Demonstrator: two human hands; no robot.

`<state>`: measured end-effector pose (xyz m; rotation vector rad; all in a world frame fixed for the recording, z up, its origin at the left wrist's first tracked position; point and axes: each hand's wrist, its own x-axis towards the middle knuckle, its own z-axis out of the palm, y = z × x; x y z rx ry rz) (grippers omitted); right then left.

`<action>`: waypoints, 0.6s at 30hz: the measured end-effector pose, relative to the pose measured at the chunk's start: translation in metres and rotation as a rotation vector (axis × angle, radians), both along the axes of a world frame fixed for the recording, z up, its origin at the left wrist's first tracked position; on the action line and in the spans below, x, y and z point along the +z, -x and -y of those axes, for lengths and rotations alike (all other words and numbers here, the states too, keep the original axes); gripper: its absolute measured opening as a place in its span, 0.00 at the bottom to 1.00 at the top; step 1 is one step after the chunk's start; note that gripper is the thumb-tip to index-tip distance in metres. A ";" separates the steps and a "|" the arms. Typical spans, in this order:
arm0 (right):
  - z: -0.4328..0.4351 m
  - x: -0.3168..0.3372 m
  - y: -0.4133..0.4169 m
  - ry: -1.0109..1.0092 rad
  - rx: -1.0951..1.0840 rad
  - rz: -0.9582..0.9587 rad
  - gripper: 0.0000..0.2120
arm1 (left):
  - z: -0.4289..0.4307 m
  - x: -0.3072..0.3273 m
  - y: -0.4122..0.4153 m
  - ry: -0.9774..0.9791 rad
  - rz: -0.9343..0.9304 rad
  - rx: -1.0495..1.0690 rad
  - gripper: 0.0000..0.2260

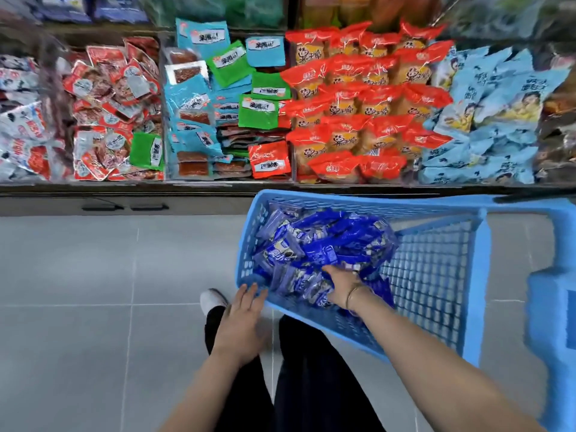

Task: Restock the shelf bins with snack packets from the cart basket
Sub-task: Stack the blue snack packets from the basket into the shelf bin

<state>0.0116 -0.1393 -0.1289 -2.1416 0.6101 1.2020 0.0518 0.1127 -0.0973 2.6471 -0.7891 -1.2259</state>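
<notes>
A light blue cart basket [436,275] stands in front of the shelf, holding a heap of dark blue snack packets [321,244] at its left end. My right hand [343,283] reaches into the basket with its fingers buried under the blue packets; whether it grips any is hidden. My left hand [241,322] hovers open just outside the basket's near left corner, fingers spread, holding nothing. Above, the shelf bins [224,183] hold red and white packets, teal and green packets, orange-red packets and pale blue packets.
The blue cart frame [554,307] rises at the right edge. Grey tiled floor [93,291] lies to the left. My dark trousers and a white shoe [212,299] are below the basket. A higher shelf with more packets runs along the top.
</notes>
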 end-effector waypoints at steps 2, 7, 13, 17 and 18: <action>-0.009 -0.012 -0.007 -0.009 0.079 -0.039 0.41 | -0.004 -0.004 -0.004 0.023 0.007 -0.024 0.32; -0.016 -0.031 -0.014 0.001 0.047 -0.030 0.46 | -0.005 -0.008 -0.010 0.067 0.000 0.009 0.30; -0.009 -0.031 -0.007 0.045 0.161 0.037 0.43 | -0.004 -0.007 -0.016 0.051 -0.056 0.026 0.29; -0.012 -0.029 0.011 0.046 0.214 0.068 0.44 | -0.003 -0.004 -0.016 0.059 -0.073 0.049 0.29; -0.012 -0.029 0.015 0.032 0.217 0.069 0.44 | -0.003 -0.004 -0.016 0.062 -0.071 0.051 0.29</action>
